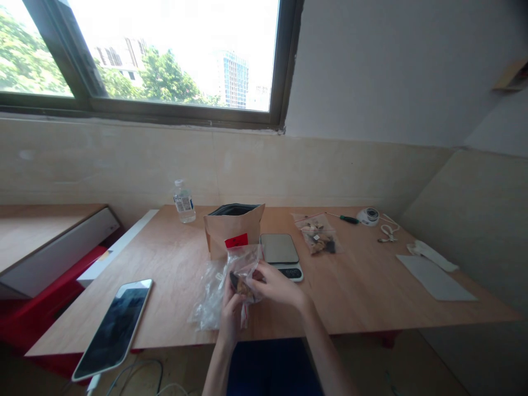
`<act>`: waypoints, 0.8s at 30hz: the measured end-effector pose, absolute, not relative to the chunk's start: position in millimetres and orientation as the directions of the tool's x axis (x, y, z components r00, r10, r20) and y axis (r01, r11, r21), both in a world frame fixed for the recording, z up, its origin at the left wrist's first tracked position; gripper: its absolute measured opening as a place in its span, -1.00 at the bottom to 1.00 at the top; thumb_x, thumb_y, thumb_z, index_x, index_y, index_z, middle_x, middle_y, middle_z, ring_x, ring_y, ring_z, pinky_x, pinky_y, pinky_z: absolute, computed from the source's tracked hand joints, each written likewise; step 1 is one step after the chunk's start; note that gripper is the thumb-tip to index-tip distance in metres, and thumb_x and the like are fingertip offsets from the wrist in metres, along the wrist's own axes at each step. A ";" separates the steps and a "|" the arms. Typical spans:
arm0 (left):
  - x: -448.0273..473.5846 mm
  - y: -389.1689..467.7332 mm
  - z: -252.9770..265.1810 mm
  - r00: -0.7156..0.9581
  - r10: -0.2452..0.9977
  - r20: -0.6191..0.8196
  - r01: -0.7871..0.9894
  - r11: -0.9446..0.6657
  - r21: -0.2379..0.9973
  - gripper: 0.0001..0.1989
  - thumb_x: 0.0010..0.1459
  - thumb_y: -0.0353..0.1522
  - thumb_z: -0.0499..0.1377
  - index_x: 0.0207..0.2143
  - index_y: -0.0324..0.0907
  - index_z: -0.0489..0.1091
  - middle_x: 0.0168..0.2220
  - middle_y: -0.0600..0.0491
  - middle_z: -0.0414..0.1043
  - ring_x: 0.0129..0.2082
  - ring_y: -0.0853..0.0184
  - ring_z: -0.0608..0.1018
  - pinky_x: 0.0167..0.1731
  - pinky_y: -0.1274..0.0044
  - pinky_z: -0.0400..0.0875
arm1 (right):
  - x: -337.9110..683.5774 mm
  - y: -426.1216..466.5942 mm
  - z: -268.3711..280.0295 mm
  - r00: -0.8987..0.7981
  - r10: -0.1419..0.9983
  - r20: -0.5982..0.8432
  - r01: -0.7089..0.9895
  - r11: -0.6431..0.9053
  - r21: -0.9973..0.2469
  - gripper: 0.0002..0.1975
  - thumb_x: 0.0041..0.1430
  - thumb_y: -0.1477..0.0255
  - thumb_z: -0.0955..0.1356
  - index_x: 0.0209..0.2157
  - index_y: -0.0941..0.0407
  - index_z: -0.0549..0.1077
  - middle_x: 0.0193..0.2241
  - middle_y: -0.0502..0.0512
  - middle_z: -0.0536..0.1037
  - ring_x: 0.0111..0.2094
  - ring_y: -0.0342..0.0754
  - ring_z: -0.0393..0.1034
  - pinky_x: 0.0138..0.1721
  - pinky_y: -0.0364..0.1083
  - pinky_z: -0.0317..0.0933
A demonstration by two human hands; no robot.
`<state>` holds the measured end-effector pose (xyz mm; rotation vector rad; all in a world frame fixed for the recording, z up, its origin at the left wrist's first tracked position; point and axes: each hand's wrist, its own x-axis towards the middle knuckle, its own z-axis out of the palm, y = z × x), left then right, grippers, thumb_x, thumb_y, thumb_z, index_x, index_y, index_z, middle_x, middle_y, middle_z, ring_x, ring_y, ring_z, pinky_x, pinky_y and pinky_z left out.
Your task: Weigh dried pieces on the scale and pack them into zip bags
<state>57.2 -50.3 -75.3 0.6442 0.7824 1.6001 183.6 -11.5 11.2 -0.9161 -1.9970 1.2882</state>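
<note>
My left hand is closed around the lower left side of a clear zip bag, which has dark and brown dried pieces in it. At the bag's right side, the fingers of my right hand are bent and gripping it. Under and left of this bag lie several crumpled clear plastic bags. Just behind stands a brown kraft paper pouch, its top open, with a red tag in front of it. A digital kitchen scale sits beside the pouch, beyond my right hand.
A filled zip bag lies right of the scale. Farther right are a green-handled screwdriver, a white dome camera with cable, and a white sheet. A water bottle stands back left; a smartphone overhangs the table's front edge.
</note>
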 end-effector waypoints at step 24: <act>49.5 -47.8 -53.0 -0.337 0.940 -0.050 -0.450 -0.114 0.885 -0.70 0.02 -0.35 0.24 -0.13 -0.12 0.47 0.02 0.00 0.42 0.16 0.21 0.30 0.18 0.42 0.08 | 176.5 -9.0 -4.5 -0.470 0.879 0.083 0.038 0.115 -0.993 -0.72 0.07 0.35 0.38 -0.16 0.13 0.41 -0.21 0.09 0.51 -0.19 -0.05 0.42 -0.15 -0.09 0.29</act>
